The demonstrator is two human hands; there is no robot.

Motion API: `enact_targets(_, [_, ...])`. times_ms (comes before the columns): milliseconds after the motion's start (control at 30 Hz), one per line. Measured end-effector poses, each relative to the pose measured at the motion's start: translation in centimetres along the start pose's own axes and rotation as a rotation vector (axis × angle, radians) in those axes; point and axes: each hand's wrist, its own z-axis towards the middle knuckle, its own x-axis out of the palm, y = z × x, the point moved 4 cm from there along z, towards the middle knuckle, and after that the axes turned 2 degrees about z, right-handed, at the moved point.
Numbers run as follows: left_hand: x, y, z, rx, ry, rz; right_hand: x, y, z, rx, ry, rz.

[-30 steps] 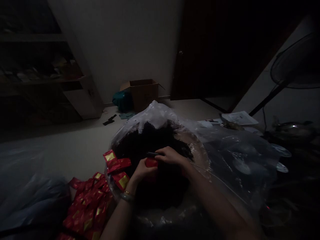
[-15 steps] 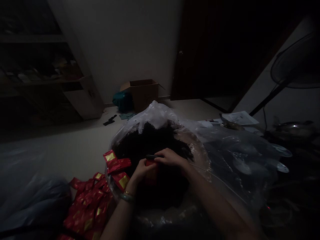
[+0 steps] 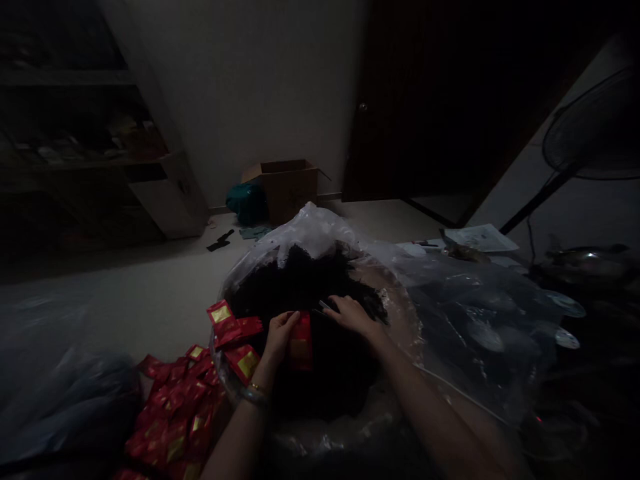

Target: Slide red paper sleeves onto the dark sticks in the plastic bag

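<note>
My left hand (image 3: 279, 335) is closed on a small red packet (image 3: 301, 341) with a gold label, held upright over a heap of dark loose material (image 3: 300, 293). That heap fills a big clear plastic bag (image 3: 320, 230). My right hand (image 3: 353, 314) is just right of the packet, fingers closed round a thin dark tool (image 3: 324, 306) whose tip points left over the heap. A bracelet sits on my left wrist.
A pile of red and gold packets (image 3: 175, 407) lies at the lower left. More clear plastic (image 3: 475, 313) spreads to the right. Behind are a cardboard box (image 3: 287, 183), a teal bag (image 3: 245, 201), shelves (image 3: 100, 160), a dark door (image 3: 425, 100) and a standing fan (image 3: 595, 133).
My hands have drawn apart. The left hand has turned the red packet upright so its label shows, and the right hand has moved right and away with the tool.
</note>
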Motion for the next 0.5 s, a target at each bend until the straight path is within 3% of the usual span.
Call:
enact_targets(133, [0.0, 0.3, 0.2, 0.001, 0.004, -0.007, 1.2, 3.6, 0.2, -0.201, -0.059, 0.360])
enact_targets(200, [-0.1, 0.4, 0.2, 0.012, 0.000, 0.015, 2.1, 4.6, 0.3, -0.202, -0.050, 0.451])
enact_targets(333, [-0.2, 0.6, 0.4, 0.036, 0.009, 0.067, 2.9, 5.0, 0.4, -0.156, -0.108, 0.523])
enact_targets(500, [-0.4, 1.2, 0.8, -0.021, 0.021, 0.025, 1.8, 4.0, 0.5, -0.127, -0.082, 0.626])
